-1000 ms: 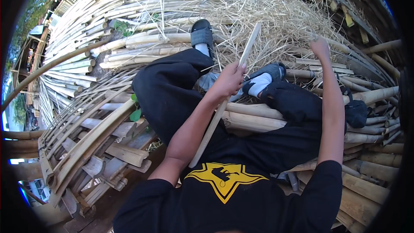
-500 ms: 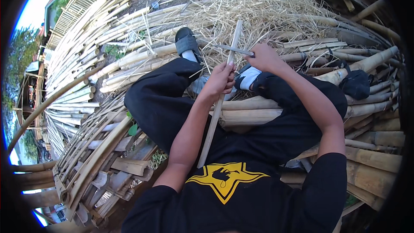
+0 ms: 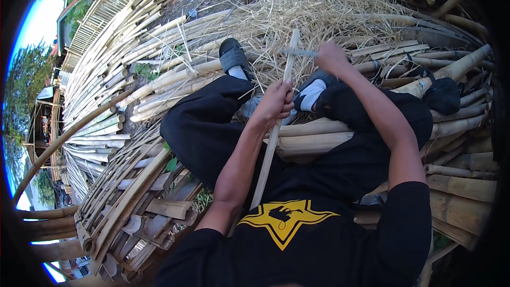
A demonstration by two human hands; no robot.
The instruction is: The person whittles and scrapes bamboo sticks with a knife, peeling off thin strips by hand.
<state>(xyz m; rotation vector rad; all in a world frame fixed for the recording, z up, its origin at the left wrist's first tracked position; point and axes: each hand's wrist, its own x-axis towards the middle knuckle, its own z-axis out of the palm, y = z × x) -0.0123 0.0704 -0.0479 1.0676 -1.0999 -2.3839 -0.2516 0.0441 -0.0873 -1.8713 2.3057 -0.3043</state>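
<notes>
My left hand (image 3: pixel 277 101) is closed around a long, pale bamboo strip (image 3: pixel 267 160). The strip slants from my shirt front up past my fist, its far end over the straw. In my closed right hand (image 3: pixel 333 59) is a knife (image 3: pixel 299 52), its handle hidden by my fingers. Its blade, blurred by motion, lies crosswise at the strip's upper part, above my left hand; whether it touches the wood I cannot tell.
Loose straw and shavings (image 3: pixel 319 8) heap up beyond my feet, one in a dark sandal (image 3: pixel 234 55). Bamboo poles (image 3: pixel 186 72) spread to the left, with thicker ones (image 3: pixel 462 66) at the right. Split bamboo pieces (image 3: pixel 170 207) are stacked at the lower left.
My right hand and the knife have moved up and a little to the right, toward the strip's far end. My left hand keeps its hold. The whole view has shifted slightly.
</notes>
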